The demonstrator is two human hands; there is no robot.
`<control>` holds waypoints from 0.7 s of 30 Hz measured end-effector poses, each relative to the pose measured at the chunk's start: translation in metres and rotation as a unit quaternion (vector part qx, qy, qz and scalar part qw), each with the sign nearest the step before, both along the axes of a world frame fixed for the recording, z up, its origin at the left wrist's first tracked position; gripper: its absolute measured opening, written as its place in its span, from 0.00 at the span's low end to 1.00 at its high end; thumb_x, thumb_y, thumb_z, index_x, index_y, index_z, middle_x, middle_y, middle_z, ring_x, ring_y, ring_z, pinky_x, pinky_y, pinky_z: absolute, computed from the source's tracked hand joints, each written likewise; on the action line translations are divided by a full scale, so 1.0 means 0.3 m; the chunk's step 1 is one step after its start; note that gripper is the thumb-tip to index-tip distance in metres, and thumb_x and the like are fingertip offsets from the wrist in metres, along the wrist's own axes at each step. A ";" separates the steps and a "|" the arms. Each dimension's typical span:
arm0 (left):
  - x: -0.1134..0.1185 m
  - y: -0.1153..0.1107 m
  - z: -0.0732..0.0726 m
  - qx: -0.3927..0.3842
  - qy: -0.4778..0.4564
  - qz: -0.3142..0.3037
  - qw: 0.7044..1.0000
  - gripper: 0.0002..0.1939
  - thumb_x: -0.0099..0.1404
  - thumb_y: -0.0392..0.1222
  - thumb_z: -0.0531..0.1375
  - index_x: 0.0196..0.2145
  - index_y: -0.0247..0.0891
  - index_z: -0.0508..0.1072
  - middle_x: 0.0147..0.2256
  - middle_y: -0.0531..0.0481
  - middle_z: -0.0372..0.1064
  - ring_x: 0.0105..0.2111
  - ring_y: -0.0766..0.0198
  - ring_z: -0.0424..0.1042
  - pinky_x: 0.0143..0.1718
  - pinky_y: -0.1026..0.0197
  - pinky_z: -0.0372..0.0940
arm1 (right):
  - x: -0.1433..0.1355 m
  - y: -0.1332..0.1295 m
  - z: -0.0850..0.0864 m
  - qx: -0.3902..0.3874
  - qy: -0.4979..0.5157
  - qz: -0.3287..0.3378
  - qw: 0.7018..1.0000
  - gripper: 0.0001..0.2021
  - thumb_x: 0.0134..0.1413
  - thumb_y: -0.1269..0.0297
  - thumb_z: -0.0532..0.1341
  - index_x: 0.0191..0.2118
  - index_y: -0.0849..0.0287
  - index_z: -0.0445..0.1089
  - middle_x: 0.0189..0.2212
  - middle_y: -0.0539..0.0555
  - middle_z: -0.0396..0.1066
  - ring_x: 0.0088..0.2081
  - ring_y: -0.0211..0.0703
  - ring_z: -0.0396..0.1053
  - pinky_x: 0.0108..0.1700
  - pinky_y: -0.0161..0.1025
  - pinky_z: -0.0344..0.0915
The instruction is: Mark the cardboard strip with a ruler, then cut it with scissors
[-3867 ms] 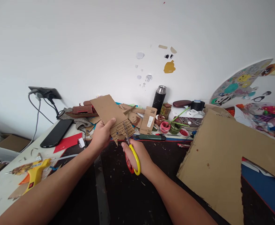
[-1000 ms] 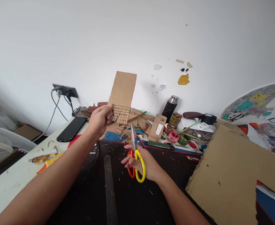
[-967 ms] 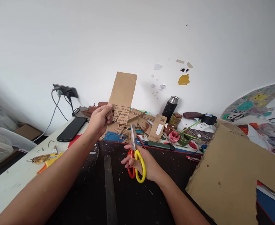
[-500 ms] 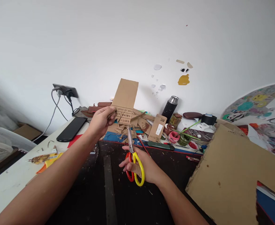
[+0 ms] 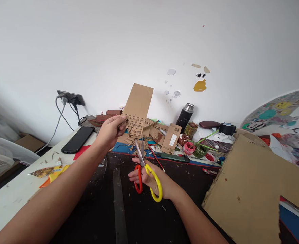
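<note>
Pinched in my left hand is a flat strip of brown cardboard, held up at its left edge with printed characters along its lower end. My right hand grips scissors with one yellow and one red handle. Their blades are spread apart, tips pointing up just below the cardboard's lower edge; whether they touch it I cannot tell. Behind the blades lies a pile of cardboard scraps. A metal ruler lies on the dark mat below my hands.
A big cardboard sheet leans at right. Along the wall stand a black thermos and paint jars; a green utility knife lies before them. At left are a phone and a glue gun.
The scissors have opened, their blades and handles spreading apart. The cardboard strip has shifted slightly right and tilted a little in my left hand.
</note>
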State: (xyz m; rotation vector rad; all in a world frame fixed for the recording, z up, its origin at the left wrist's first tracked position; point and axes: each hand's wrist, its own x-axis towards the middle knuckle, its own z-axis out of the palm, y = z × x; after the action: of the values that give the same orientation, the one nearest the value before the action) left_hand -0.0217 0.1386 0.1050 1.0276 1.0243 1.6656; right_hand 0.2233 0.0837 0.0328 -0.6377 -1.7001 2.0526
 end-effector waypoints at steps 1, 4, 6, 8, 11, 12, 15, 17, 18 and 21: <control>0.000 0.000 0.000 0.002 -0.001 0.003 1.000 0.20 0.62 0.45 0.72 0.24 0.39 0.65 0.20 0.58 0.53 0.19 0.71 0.50 0.19 0.67 0.44 | -0.001 -0.001 0.001 0.002 0.005 0.001 1.000 0.60 0.45 0.20 0.70 0.73 0.60 0.61 0.53 0.70 0.78 0.54 0.62 0.81 0.61 0.58 0.71; -0.001 0.002 -0.002 0.007 -0.003 0.009 1.000 0.20 0.63 0.45 0.72 0.24 0.39 0.65 0.20 0.58 0.53 0.19 0.71 0.50 0.19 0.67 0.44 | -0.011 -0.003 0.001 0.009 -0.001 -0.024 1.000 0.55 0.49 0.20 0.68 0.69 0.61 0.65 0.50 0.68 0.79 0.48 0.58 0.83 0.55 0.54 0.75; -0.001 0.003 -0.004 0.006 -0.004 0.009 1.000 0.19 0.63 0.45 0.72 0.25 0.39 0.66 0.20 0.58 0.53 0.19 0.71 0.49 0.19 0.67 0.44 | -0.020 0.001 -0.005 0.003 -0.014 -0.075 0.997 0.53 0.51 0.19 0.65 0.65 0.62 0.68 0.44 0.64 0.80 0.37 0.52 0.83 0.44 0.48 0.77; 0.000 0.004 -0.004 0.005 -0.002 0.010 1.000 0.19 0.63 0.45 0.71 0.25 0.39 0.66 0.20 0.58 0.53 0.19 0.71 0.49 0.19 0.67 0.44 | -0.028 0.006 -0.013 0.001 -0.032 -0.121 0.992 0.49 0.52 0.19 0.65 0.60 0.63 0.70 0.37 0.59 0.80 0.28 0.47 0.80 0.34 0.42 0.74; 0.001 0.001 -0.004 0.002 0.009 0.011 1.000 0.19 0.63 0.44 0.71 0.24 0.39 0.65 0.20 0.58 0.53 0.19 0.71 0.49 0.19 0.67 0.43 | -0.034 0.010 -0.025 0.013 -0.045 -0.150 0.988 0.43 0.54 0.21 0.66 0.53 0.62 0.73 0.32 0.54 0.77 0.23 0.42 0.75 0.28 0.38 0.70; 0.002 0.000 -0.004 0.001 0.016 0.010 1.000 0.19 0.63 0.44 0.71 0.23 0.39 0.65 0.20 0.58 0.53 0.19 0.71 0.48 0.19 0.67 0.43 | -0.035 0.008 -0.028 0.017 -0.044 -0.153 0.987 0.42 0.55 0.22 0.66 0.52 0.61 0.73 0.31 0.53 0.77 0.23 0.42 0.75 0.27 0.37 0.70; 0.003 -0.005 -0.006 -0.003 0.041 -0.005 0.999 0.20 0.65 0.44 0.69 0.22 0.39 0.65 0.19 0.58 0.53 0.18 0.72 0.47 0.19 0.66 0.42 | -0.039 -0.004 -0.032 0.029 -0.044 -0.156 0.986 0.37 0.57 0.26 0.67 0.52 0.59 0.73 0.30 0.50 0.75 0.22 0.41 0.74 0.26 0.36 0.69; 0.006 -0.008 -0.009 -0.004 0.057 -0.014 0.998 0.21 0.67 0.44 0.68 0.21 0.40 0.64 0.18 0.57 0.52 0.18 0.72 0.46 0.19 0.65 0.42 | -0.040 -0.011 -0.033 0.048 -0.051 -0.159 0.985 0.33 0.60 0.29 0.67 0.51 0.58 0.74 0.29 0.50 0.75 0.22 0.40 0.74 0.26 0.36 0.69; 0.009 -0.009 -0.010 -0.005 0.063 -0.015 0.998 0.21 0.67 0.44 0.67 0.21 0.39 0.64 0.18 0.57 0.53 0.17 0.72 0.46 0.19 0.65 0.42 | -0.040 -0.013 -0.033 0.059 -0.055 -0.162 0.984 0.31 0.62 0.31 0.67 0.50 0.58 0.74 0.29 0.49 0.75 0.22 0.40 0.74 0.26 0.36 0.69; 0.021 -0.014 -0.013 -0.008 0.071 -0.018 0.997 0.19 0.67 0.43 0.67 0.22 0.39 0.66 0.17 0.58 0.53 0.17 0.72 0.46 0.19 0.65 0.42 | -0.037 -0.012 -0.038 0.093 -0.066 -0.171 0.979 0.27 0.66 0.34 0.65 0.49 0.57 0.75 0.29 0.49 0.75 0.22 0.39 0.73 0.25 0.35 0.68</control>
State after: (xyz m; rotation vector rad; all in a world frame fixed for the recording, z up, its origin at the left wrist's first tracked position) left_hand -0.0153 0.1344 0.1010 1.1614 1.1031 1.5702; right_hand 0.2122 0.0800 0.0214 -0.9472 -1.6890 1.6255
